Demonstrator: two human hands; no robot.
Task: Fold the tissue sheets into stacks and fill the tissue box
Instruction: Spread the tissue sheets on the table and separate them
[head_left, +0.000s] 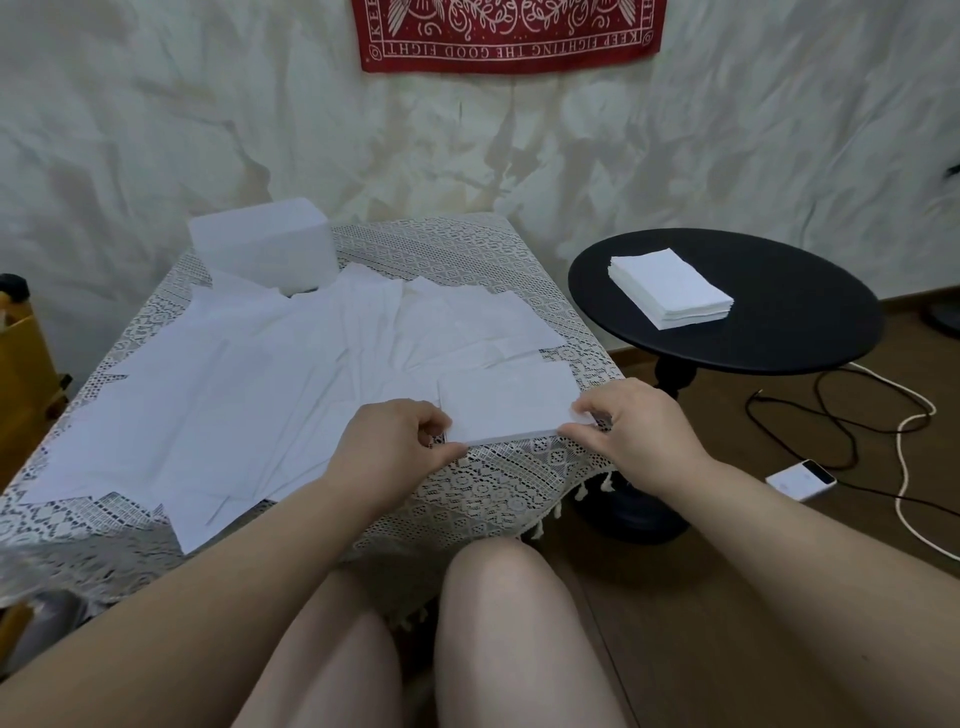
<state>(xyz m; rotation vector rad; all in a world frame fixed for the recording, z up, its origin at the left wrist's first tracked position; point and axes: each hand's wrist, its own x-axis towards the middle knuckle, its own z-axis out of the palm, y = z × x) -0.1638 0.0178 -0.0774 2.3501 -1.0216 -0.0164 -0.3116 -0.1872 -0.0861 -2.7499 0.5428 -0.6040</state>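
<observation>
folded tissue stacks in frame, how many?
2. One folded stack sits on the black round table. The other stack is at the lace table's near edge, pinched by the left hand and right hand. Loose sheets may hide more.

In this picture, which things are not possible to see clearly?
- Head view: the tissue box opening faces away, so its fill is hidden.
- The folded tissue sheet count is too fine to tell; left hand and right hand cover its corners.
- Yellow object is cut off by the left edge.
</observation>
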